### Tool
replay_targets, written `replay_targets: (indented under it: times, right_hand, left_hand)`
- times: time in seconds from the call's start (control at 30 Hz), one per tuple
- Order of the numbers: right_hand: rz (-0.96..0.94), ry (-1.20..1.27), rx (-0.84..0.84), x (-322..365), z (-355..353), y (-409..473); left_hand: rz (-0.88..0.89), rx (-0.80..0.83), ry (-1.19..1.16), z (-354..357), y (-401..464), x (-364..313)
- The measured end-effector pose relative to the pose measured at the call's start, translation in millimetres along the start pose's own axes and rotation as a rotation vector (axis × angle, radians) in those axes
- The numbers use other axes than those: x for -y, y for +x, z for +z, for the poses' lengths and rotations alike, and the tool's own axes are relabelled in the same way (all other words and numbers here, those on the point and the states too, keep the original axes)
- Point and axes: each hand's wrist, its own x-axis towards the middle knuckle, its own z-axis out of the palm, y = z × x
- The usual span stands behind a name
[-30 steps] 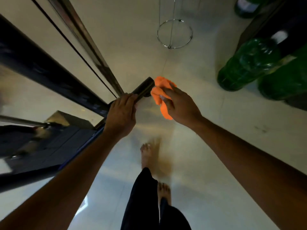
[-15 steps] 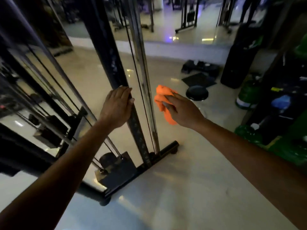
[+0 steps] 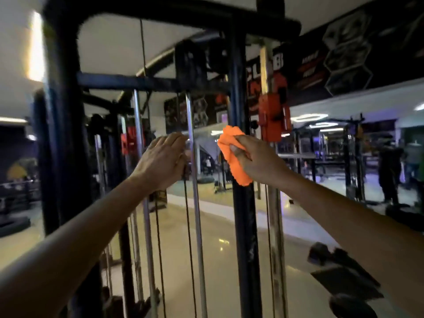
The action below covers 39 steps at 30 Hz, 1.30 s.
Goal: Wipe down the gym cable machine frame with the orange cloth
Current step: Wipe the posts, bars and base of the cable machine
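Two risks: my right hand [image 3: 259,160] pinches the crumpled orange cloth [image 3: 234,157] against the dark upright frame post [image 3: 244,226], and my left hand [image 3: 163,160], curled round the thin chrome guide rod [image 3: 195,214], may snag the black cable [image 3: 187,226].

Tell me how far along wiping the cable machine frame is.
Nothing shows plainly as finished. In hand: the right hand holds the orange cloth on the dark upright post, while the left hand rests at the chrome guide rod. Left: the top crossbar, untouched.
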Motion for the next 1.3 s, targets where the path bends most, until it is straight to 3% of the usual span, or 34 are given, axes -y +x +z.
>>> replay_targets:
  times: [0.2,0.37,0.73,0.87,0.97,1.1,1.2,1.3]
  right_hand:
    - [-0.119,0.006,-0.141,78,10,125]
    - [-0.113,0.000,-0.259,123,34,198]
    - [-0.308,-0.026,-0.435,130,141,309]
    - [-0.318,-0.046,-0.564,136,198,332]
    - [-0.325,-0.016,-0.647,158,227,341]
    - [-0.400,-0.024,-0.608,189,236,351]
    - [-0.483,-0.072,-0.544,186,228,358]
    - [-0.425,-0.117,-0.540,165,213,364]
  left_hand:
    - [-0.029,-0.123,0.102,-70,46,95]
    - [-0.043,-0.188,0.133,-101,66,152]
    - [-0.121,-0.307,0.289,-97,88,273]
    - [-0.059,-0.329,0.397,-95,95,310]
    - [-0.058,-0.462,0.353,-94,95,323]
    - [-0.117,-0.592,0.155,-93,92,325]
    - [-0.126,-0.592,0.064,-92,90,326]
    - [-0.089,-0.563,0.051,-94,89,333]
